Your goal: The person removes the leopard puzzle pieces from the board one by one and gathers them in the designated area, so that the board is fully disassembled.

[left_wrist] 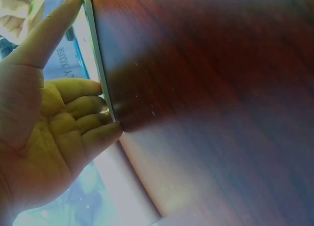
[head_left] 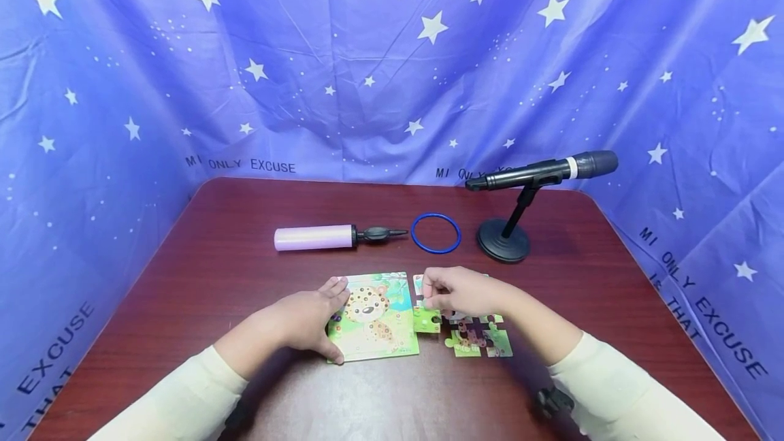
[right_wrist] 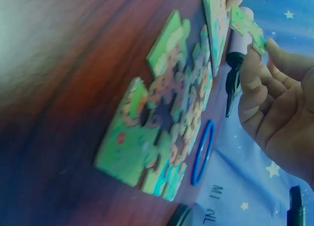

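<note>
A thin picture board with a spotted cartoon leopard lies on the table. My left hand rests at its left side, thumb at the near corner and fingers at the far one. In the left wrist view, the left fingertips touch the board's edge. My right hand is just right of the board, over the loose puzzle pieces. Between its thumb and index finger it pinches a green puzzle piece. Partly joined pieces lie below, some hidden by the right hand in the head view.
Behind the board lies a pink hand pump with a black nozzle. A blue ring lies right of the nozzle. At the back right, a black microphone sits on a round-based stand. A starry blue curtain surrounds the table.
</note>
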Tool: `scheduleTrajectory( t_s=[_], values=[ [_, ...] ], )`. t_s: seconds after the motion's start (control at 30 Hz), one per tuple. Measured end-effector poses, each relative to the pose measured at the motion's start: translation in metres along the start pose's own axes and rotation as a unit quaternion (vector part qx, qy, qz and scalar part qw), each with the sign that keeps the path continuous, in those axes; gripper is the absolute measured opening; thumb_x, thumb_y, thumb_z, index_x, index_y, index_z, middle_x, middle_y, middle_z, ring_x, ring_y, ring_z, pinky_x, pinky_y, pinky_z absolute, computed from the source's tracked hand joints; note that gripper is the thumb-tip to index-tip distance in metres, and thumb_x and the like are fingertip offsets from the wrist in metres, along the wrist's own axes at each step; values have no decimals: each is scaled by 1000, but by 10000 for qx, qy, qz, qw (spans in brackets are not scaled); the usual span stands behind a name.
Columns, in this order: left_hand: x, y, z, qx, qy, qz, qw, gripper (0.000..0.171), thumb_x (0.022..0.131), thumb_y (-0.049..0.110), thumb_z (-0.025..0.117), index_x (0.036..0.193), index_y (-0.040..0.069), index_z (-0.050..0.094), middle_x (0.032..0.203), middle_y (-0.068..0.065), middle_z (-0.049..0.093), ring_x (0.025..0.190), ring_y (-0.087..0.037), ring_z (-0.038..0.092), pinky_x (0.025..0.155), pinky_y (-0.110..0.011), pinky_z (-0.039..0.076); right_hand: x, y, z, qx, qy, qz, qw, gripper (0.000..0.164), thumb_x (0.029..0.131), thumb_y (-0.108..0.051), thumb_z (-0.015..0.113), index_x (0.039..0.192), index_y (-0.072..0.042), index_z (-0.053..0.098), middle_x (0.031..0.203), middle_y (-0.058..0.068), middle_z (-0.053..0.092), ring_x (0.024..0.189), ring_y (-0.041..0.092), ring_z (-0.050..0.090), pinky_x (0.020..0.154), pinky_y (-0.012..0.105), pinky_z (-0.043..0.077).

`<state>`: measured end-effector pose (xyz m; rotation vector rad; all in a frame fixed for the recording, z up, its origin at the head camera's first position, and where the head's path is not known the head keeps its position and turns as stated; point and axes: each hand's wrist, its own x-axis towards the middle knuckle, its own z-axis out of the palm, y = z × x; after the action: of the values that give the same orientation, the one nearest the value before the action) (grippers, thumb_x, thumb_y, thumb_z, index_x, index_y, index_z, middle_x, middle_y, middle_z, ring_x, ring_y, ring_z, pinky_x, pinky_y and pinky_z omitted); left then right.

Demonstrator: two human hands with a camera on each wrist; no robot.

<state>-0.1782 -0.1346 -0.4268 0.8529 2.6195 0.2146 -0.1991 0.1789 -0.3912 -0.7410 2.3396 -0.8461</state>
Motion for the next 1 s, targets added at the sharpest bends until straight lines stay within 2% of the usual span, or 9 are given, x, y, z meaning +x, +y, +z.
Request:
scheduleTrajectory(
  t_s=[0.17,0.27,0.47,0.77,0.93,1.0],
  values=[
    [0,-1,0,-23,7,-13,10000,117,63,60,83,150,-1,35,162,-15,21,151,-28,15,121,-40,24,-4,10,3,129,-391,159,9990,7,98,-20,61,94,-15,57,77,2,60,61,22,60,57,29,50],
    [0,-1,0,-38,-16,-21,10000,117,63,60,83,150,-1,35,162,-15,21,151,-27,15,121,-40,23,-3,14,7,45,-458,157,9988,9,96,-20,63,91,-15,58,75,-2,57,58,17,57,58,29,50],
    [0,-1,0,-86,-42,-66,9999,118,63,61,83,151,-1,34,163,-14,19,152,-27,15,121,-40,23,1,19,13,-414,-264,99,9987,10,95,-19,65,87,-16,60,71,-8,49,59,7,44,60,24,42],
    [0,0,-1,-84,-77,-75,9999,118,63,62,83,151,0,33,163,-14,18,152,-27,14,121,-40,22,2,20,20,-1028,-99,203,9944,15,94,-22,66,81,-21,58,66,-10,48,58,5,45,59,24,42],
    [0,0,-1,-45,-47,8,10000,118,64,61,83,150,-2,33,162,-15,19,151,-28,14,122,-40,21,2,18,19,-1105,-66,377,9931,16,93,-24,68,81,-22,56,71,-6,55,59,6,45,58,25,42],
    [-1,0,-1,-31,-36,34,10000,118,64,61,83,150,-2,33,162,-16,19,151,-29,14,122,-40,21,2,17,20,-1195,-20,489,9916,18,90,-26,71,80,-23,56,82,-2,63,59,6,46,58,25,42]
  ],
)
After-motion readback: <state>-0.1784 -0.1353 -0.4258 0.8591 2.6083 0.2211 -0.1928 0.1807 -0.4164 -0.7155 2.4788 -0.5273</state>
